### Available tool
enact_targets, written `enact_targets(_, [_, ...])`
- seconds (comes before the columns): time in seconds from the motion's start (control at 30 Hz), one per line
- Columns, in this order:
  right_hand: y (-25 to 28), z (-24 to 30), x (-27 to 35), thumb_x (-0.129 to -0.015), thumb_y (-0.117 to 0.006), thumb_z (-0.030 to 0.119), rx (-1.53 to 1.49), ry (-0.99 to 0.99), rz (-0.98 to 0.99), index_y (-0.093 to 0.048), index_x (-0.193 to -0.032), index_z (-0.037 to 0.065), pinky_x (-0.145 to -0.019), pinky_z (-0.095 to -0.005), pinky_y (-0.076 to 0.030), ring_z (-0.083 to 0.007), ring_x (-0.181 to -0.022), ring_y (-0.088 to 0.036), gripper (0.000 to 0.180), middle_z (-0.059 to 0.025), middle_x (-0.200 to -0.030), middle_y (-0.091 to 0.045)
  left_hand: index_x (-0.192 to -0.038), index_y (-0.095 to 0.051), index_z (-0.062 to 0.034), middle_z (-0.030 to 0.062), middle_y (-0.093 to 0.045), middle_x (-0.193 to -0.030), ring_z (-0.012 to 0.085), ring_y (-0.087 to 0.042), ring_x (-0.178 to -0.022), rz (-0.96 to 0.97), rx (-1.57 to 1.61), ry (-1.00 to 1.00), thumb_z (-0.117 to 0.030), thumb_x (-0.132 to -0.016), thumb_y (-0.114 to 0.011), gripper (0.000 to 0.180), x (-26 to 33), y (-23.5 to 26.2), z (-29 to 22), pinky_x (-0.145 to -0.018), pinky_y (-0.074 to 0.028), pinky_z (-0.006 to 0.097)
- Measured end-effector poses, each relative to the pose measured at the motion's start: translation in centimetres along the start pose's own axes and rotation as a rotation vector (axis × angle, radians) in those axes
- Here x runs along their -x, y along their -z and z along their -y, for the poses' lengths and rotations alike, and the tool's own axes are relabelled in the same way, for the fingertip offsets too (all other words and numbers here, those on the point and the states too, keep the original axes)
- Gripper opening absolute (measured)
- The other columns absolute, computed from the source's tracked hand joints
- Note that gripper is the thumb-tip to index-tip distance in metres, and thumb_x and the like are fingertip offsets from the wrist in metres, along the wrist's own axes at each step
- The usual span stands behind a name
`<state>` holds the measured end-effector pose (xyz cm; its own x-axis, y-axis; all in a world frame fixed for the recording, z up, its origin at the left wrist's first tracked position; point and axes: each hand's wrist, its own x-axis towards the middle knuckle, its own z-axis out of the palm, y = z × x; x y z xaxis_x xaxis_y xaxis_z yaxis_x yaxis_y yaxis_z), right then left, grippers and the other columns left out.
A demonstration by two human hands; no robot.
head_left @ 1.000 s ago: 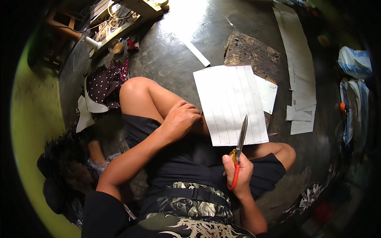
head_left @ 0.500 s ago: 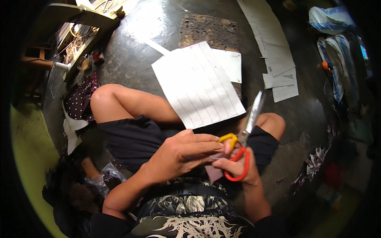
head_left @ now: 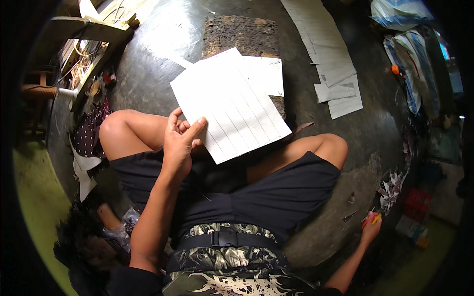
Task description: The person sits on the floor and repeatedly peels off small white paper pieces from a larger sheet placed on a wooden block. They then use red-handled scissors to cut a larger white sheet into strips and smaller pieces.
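I sit cross-legged on a dark floor. A white sheet of paper with ruled lines (head_left: 232, 108) rests over my knees, and my left hand (head_left: 180, 140) pinches its left edge, thumb on top. My right hand (head_left: 369, 228) is stretched out low to the right, down at the floor beside my hip. Its fingers are closed around scissors with red and yellow handles (head_left: 371, 218); the blades are hidden.
A dark rough board (head_left: 242, 34) lies beyond the sheet with a smaller white paper (head_left: 266, 74) on it. Cut paper strips (head_left: 333, 64) lie at the upper right, and scraps (head_left: 392, 190) and a red box (head_left: 419, 202) at the right. Wooden furniture (head_left: 89, 34) stands upper left, polka-dot cloth (head_left: 89, 135) left.
My right hand has swung the scissors away from my lap out to the floor on the right. My left hand has left the scissors and taken the sheet's edge.
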<state>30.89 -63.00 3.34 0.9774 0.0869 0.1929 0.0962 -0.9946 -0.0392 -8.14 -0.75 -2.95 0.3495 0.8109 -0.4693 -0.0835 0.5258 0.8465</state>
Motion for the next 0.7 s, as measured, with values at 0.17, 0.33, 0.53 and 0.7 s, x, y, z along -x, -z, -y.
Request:
enact_targets(0.17, [0.3, 6.4, 1.9, -0.109, -0.074, 0.032, -0.608, -0.195, -0.189, -0.070, -0.123, -0.001, -0.063, -0.0278, -0.056, -0.0183, -0.098, -0.075, 0.036, -0.0169, -0.124, -0.078, -0.147, -0.053, -0.0016, 0.0057, -0.072, -0.118, 0.0058, -0.068, -0.093, 0.126, 0.052, -0.036, -0.007, -0.097, -0.079, 0.057, 0.2, 0.9, -1.6, -0.062, -0.051, 0.021])
enact_targets(0.33, [-1.1, 25.2, 7.2, -0.112, -0.064, 0.010, -1.347, 0.220, 0.349, -0.062, -0.131, -0.005, -0.072, -0.0305, -0.066, -0.0306, -0.110, -0.076, 0.024, -0.0289, -0.137, -0.067, -0.147, -0.055, 0.0000, 0.0106, -0.072, -0.126, 0.0105, -0.070, -0.100, 0.057, -0.140, 0.158, -0.014, -0.098, -0.081, 0.057, 0.2, 1.4, -1.8, -0.073, -0.054, 0.024])
enact_targets(0.53, [-1.7, 41.7, 12.3, -0.103, -0.081, 0.018, -1.317, 0.289, 0.879, -0.055, -0.139, -0.005, -0.096, -0.0309, -0.061, -0.0225, -0.118, -0.071, 0.050, -0.0200, -0.138, -0.068, -0.143, -0.061, 0.0028, 0.0134, -0.074, -0.131, 0.0200, -0.074, -0.114, 0.202, 0.029, 0.080, -0.013, -0.103, -0.079, 0.046, 0.9, 1.8, -1.8, -0.099, -0.060, 0.034])
enact_targets(0.7, [-2.0, 45.4, 15.4, -0.099, -0.088, 0.022, -1.390, 0.188, 1.179, -0.061, -0.125, 0.000, -0.082, -0.0233, -0.055, -0.0081, -0.093, -0.065, 0.044, -0.0103, -0.113, -0.073, -0.144, -0.063, 0.0026, 0.0120, -0.073, -0.132, 0.0199, -0.073, -0.115, 0.386, 0.083, 0.197, -0.014, -0.103, -0.077, 0.046, 1.2, 4.1, -3.4, -0.100, -0.061, 0.037])
